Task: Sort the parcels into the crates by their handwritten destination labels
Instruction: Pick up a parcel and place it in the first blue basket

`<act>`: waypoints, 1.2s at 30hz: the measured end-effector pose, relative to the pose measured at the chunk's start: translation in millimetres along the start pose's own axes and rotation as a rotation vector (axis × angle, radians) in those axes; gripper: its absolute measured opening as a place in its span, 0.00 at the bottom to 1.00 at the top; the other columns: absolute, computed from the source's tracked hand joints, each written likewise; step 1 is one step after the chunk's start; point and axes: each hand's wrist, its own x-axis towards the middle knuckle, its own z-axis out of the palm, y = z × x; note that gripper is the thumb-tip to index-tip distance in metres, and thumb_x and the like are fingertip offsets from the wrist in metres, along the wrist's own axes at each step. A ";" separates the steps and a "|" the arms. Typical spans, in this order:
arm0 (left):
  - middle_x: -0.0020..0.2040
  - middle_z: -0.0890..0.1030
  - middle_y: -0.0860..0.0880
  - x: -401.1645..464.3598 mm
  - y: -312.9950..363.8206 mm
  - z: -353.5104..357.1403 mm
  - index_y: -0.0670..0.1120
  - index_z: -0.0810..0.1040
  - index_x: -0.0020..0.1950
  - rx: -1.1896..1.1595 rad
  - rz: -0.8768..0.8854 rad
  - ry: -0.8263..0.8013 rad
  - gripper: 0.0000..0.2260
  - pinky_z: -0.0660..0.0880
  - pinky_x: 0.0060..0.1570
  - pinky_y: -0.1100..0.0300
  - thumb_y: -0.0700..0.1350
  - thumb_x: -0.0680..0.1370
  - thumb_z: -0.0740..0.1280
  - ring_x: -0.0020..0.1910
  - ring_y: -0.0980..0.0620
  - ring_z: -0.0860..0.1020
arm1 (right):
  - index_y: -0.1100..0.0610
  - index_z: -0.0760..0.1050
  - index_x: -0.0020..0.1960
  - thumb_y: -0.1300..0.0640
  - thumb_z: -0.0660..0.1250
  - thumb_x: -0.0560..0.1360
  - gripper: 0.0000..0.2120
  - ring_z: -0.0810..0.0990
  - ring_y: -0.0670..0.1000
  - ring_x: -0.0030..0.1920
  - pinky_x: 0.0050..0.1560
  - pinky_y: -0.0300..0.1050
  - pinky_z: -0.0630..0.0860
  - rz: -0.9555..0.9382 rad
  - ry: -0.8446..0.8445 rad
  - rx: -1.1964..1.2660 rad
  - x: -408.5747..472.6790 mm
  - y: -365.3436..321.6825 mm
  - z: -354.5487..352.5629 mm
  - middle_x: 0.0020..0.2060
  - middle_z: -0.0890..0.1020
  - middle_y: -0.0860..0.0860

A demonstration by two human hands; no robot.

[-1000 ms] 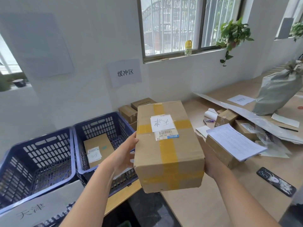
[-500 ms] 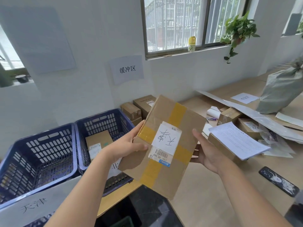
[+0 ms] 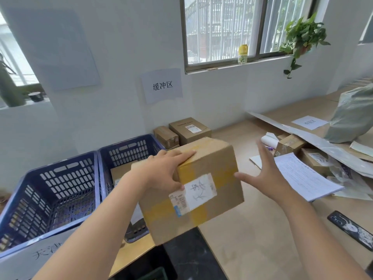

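The left hand (image 3: pixel 161 170) grips the parcel (image 3: pixel 193 188) at its left edge, fingers over its top, thumb on the labelled face; the right hand (image 3: pixel 262 174), fingers spread wide, is just right of it, above the near table edge, right of the crates (image 3: pixel 48 190)

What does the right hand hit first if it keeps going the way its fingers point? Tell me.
The right hand is open, fingers pointing up and away. Carried on, it would probably meet the white paper roll beside the small boxes, though depth is unclear. Its thumb is near the parcel.
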 end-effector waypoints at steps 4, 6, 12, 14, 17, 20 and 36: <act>0.78 0.60 0.53 2.4 22.6 -2.7 0.69 0.42 0.78 0.374 0.134 -0.004 0.46 0.59 0.71 0.36 0.58 0.73 0.73 0.73 0.44 0.61 | 0.28 0.54 0.74 0.39 0.80 0.61 0.50 0.56 0.46 0.78 0.74 0.51 0.63 -0.120 -0.268 0.068 8.6 -12.8 2.8 0.78 0.55 0.36; 0.78 0.60 0.50 5.1 36.5 -6.7 0.67 0.43 0.78 0.468 0.168 -0.024 0.45 0.61 0.69 0.37 0.57 0.73 0.73 0.72 0.43 0.61 | 0.29 0.61 0.72 0.43 0.82 0.62 0.46 0.69 0.51 0.72 0.66 0.52 0.76 -0.029 -0.413 0.202 11.2 -8.0 10.4 0.73 0.64 0.40; 0.78 0.62 0.50 13.4 42.2 -8.2 0.64 0.49 0.79 0.597 0.191 -0.031 0.43 0.62 0.68 0.36 0.58 0.73 0.72 0.73 0.43 0.63 | 0.34 0.64 0.74 0.52 0.78 0.71 0.38 0.77 0.50 0.61 0.52 0.48 0.83 0.052 -0.450 0.349 4.5 8.4 34.5 0.68 0.71 0.43; 0.81 0.55 0.50 14.5 38.2 -4.8 0.63 0.48 0.80 0.635 0.170 0.045 0.43 0.50 0.72 0.28 0.57 0.74 0.72 0.79 0.41 0.53 | 0.37 0.66 0.75 0.53 0.77 0.72 0.36 0.80 0.53 0.59 0.50 0.52 0.84 0.107 -0.409 0.427 4.5 14.7 40.9 0.66 0.75 0.44; 0.83 0.42 0.48 15.1 27.1 9.4 0.61 0.42 0.81 0.584 0.048 0.378 0.48 0.39 0.70 0.24 0.62 0.72 0.72 0.80 0.38 0.38 | 0.40 0.69 0.73 0.54 0.76 0.73 0.32 0.84 0.55 0.54 0.46 0.56 0.84 0.196 -0.323 0.607 1.3 25.4 49.9 0.61 0.81 0.47; 0.82 0.37 0.48 4.0 16.9 31.6 0.59 0.37 0.80 0.082 -0.313 0.730 0.54 0.40 0.71 0.30 0.64 0.70 0.74 0.80 0.37 0.37 | 0.43 0.71 0.73 0.50 0.75 0.70 0.32 0.83 0.58 0.56 0.48 0.60 0.83 0.257 -0.269 0.792 -2.6 29.2 63.4 0.60 0.83 0.50; 0.61 0.76 0.66 -159.5 -81.3 53.1 0.61 0.64 0.75 -1.051 -0.702 0.982 0.31 0.74 0.60 0.53 0.54 0.75 0.74 0.59 0.64 0.75 | 0.47 0.70 0.65 0.37 0.69 0.75 0.23 0.79 0.49 0.59 0.59 0.50 0.78 0.097 -0.646 0.652 -9.0 -135.7 209.5 0.63 0.78 0.48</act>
